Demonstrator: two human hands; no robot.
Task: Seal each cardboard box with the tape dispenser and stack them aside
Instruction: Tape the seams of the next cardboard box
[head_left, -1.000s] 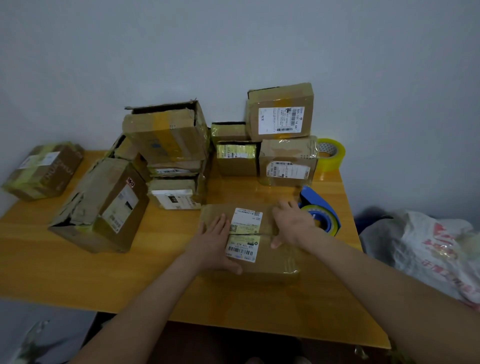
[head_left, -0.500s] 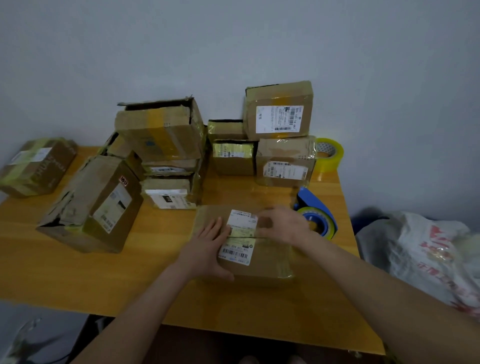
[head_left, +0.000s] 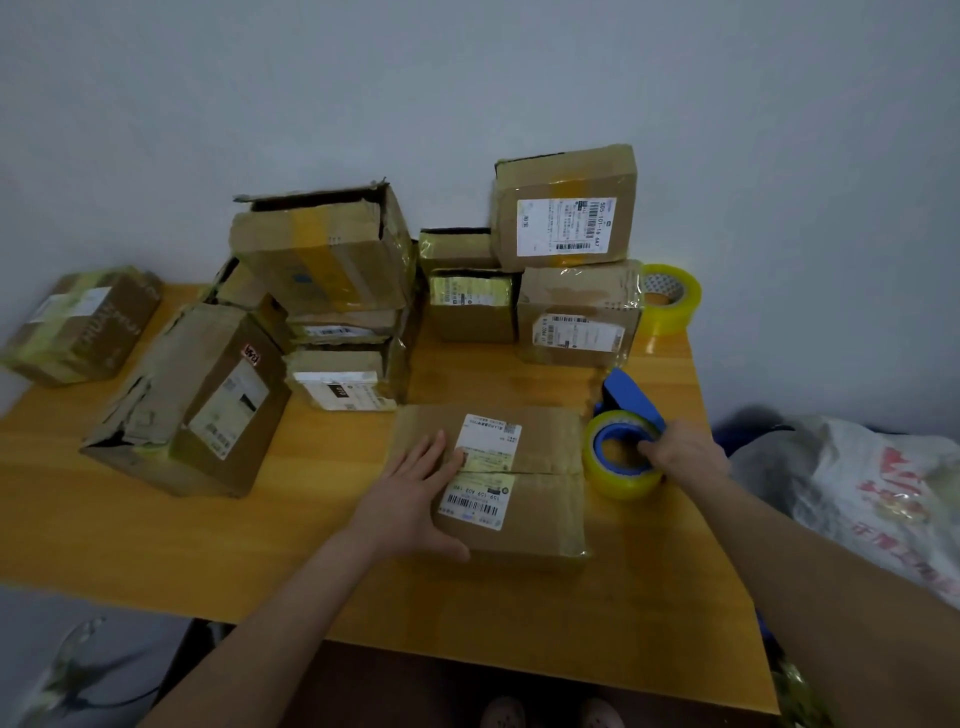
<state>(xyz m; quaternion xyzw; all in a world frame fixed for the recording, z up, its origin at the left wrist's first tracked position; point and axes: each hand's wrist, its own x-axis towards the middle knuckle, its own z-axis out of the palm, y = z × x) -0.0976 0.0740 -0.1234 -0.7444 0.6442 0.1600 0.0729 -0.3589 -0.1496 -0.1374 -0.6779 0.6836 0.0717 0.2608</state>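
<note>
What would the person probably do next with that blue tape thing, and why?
Probably lift the tape dispenser onto the box under the left hand. The right hand is already closing on the dispenser, the left hand lies flat on the box, and the seam between its flaps looks untaped.

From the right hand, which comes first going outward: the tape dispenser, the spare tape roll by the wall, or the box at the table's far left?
1. Tape dispenser, under the right hand.
2. Spare tape roll, back right by the wall.
3. Far-left box, across the table.
</note>
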